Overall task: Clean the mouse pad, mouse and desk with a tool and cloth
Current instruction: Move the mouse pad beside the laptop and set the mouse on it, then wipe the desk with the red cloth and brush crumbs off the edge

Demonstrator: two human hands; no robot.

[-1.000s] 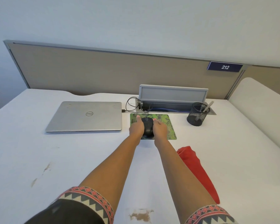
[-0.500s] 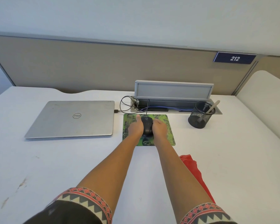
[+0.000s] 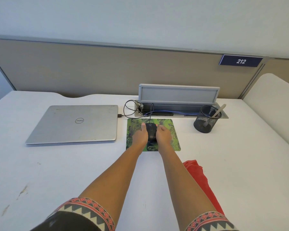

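Observation:
A black wired mouse (image 3: 151,132) sits on a green patterned mouse pad (image 3: 173,142) in the middle of the white desk (image 3: 240,164). My left hand (image 3: 141,135) presses against the mouse's left side and my right hand (image 3: 163,135) against its right side, so both cup it. A red cloth (image 3: 200,179) lies on the desk near my right forearm, partly hidden by the arm. Brown smudges (image 3: 22,191) mark the desk at the front left.
A shut silver laptop (image 3: 75,124) lies left of the pad, with a black cable (image 3: 130,109) running to an open cable tray (image 3: 178,100) behind. A black mesh pen cup (image 3: 205,121) holding a pale stick stands at the right. A partition wall closes the back.
The view has shifted and come closer to the desk. Both hands stay on either side of the mouse on the pad.

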